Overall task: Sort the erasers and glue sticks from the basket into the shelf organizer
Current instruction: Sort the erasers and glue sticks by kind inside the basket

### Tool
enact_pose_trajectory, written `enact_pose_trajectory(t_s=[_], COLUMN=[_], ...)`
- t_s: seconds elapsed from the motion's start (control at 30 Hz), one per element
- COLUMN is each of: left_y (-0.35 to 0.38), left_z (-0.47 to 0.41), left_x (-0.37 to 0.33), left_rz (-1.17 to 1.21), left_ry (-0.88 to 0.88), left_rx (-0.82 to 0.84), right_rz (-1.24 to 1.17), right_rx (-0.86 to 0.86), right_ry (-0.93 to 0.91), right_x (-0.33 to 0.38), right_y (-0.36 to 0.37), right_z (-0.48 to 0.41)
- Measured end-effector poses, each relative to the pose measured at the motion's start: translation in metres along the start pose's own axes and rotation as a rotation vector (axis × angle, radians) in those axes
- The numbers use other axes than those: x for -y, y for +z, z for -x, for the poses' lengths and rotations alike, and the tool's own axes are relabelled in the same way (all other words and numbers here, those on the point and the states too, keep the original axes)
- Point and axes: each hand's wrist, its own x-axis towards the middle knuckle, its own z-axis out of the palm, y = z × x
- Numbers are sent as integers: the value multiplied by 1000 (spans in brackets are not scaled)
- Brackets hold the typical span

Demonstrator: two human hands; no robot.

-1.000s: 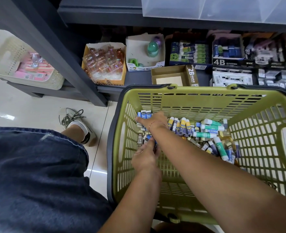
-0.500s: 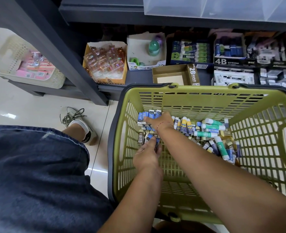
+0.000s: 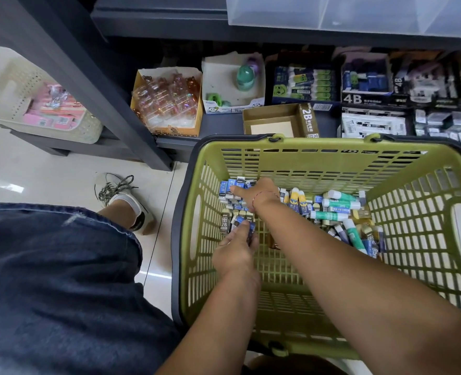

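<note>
- The green basket is standing on the floor, against the front edge of the low shelf.
- The erasers are lying in a heap at the far left corner of the basket floor; the glue sticks are lying in a heap toward the far right corner.
- The left hand is reaching into the basket near its left wall, with the fingers curled closed around a small bundle of blue-sleeved erasers.
- The right hand is crossing over the left forearm and resting on the eraser heap, fingers extended and pressing on the erasers; whether it is gripping one cannot be determined.
- An open cardboard box marked 2B is sitting at the front edge of the shelf, just behind the basket's far rim.
- A box marked 4B is sitting further back on the shelf, toward its right side.
</note>
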Motion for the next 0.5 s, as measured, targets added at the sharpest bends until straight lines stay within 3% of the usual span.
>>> enact_pose_trajectory(t_s=[0.33, 0.5], left_y=[1, 0], left_z=[0, 0], left_x=[0, 0], left_rz=[9, 26], left_ry=[9, 12], left_rx=[12, 27], right_rz=[-72, -350], right_rx=[50, 95], right_ry=[25, 3], right_x=[4, -7], right_y=[-8, -10], right_z=[7, 6])
